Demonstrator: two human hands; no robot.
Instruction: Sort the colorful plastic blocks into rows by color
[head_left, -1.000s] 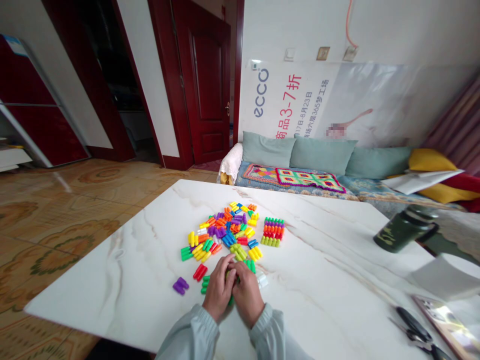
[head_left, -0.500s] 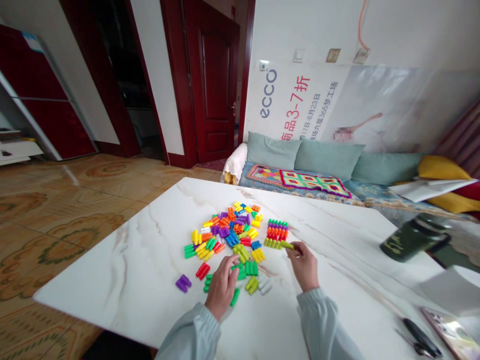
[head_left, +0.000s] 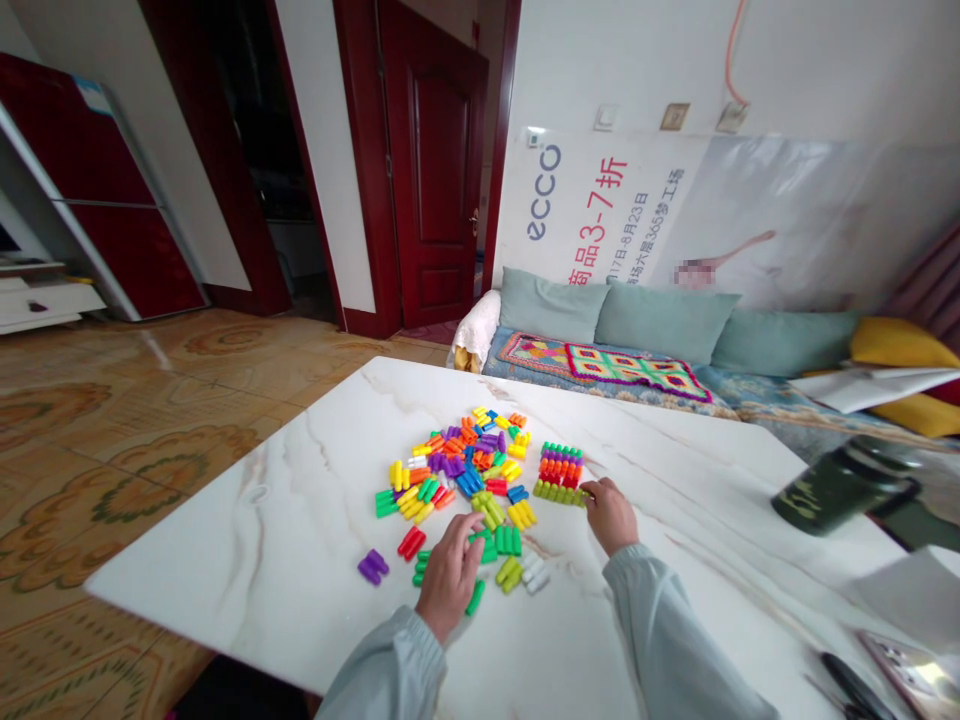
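My right hand [head_left: 611,516] is closed in a pinch at the right end of a lime-green row, its fingertips on a lime-green plastic building block [head_left: 582,497]. That row is the near edge of a neat joined block panel [head_left: 561,468] with green, purple, orange and red rows behind it. My left hand [head_left: 448,572] hovers low over green blocks [head_left: 508,541], fingers loosely bent and apart from the thumb; its palm side is hidden. Beside it lie lime-green blocks [head_left: 509,574], white blocks [head_left: 535,573] and a red block [head_left: 412,543].
A loose pile of mixed-colour blocks [head_left: 450,466] spreads across the marbled white table [head_left: 300,520]. A purple block [head_left: 373,566] lies to the left. On the right are a dark green bottle [head_left: 821,492], a phone [head_left: 911,675] and a black-handled tool [head_left: 855,685]. A sofa [head_left: 720,388] stands behind.
My right hand has brought the lime-green block from just off the row's end down against it. My left hand stays nearly in place. The camera view has shifted slightly.
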